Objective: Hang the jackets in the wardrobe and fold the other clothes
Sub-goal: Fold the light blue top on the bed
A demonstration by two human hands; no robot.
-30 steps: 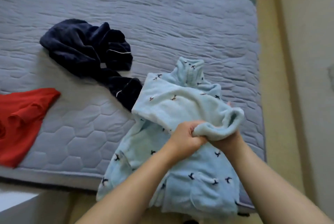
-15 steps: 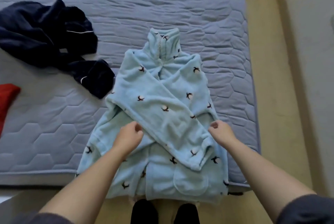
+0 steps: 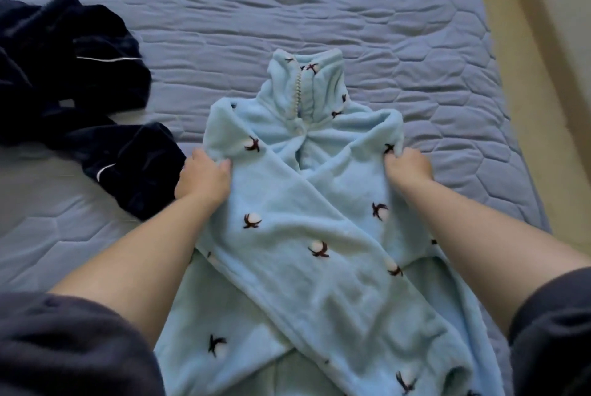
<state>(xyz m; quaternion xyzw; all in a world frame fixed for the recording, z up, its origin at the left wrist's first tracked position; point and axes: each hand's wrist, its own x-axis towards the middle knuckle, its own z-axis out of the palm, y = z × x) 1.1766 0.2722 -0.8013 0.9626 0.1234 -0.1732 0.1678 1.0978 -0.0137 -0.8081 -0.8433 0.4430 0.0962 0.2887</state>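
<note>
Fingers (image 3: 224,166) of the left hand (image 3: 204,179) are found gripping one shoulder of the light blue fleece top (image 3: 287,235); those of the right hand (image 3: 407,167) are curled into the other shoulder. The top is laid flat on the bed (image 3: 383,11), sleeves crossed over its front and collar pointing away. A navy garment (image 3: 80,91) is noted just beside the left hand.

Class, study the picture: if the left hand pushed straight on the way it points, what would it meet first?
Most likely more of the blue fleece it grips: the left hand points up-right, toward the collar. The navy garment lies off that line.
</note>
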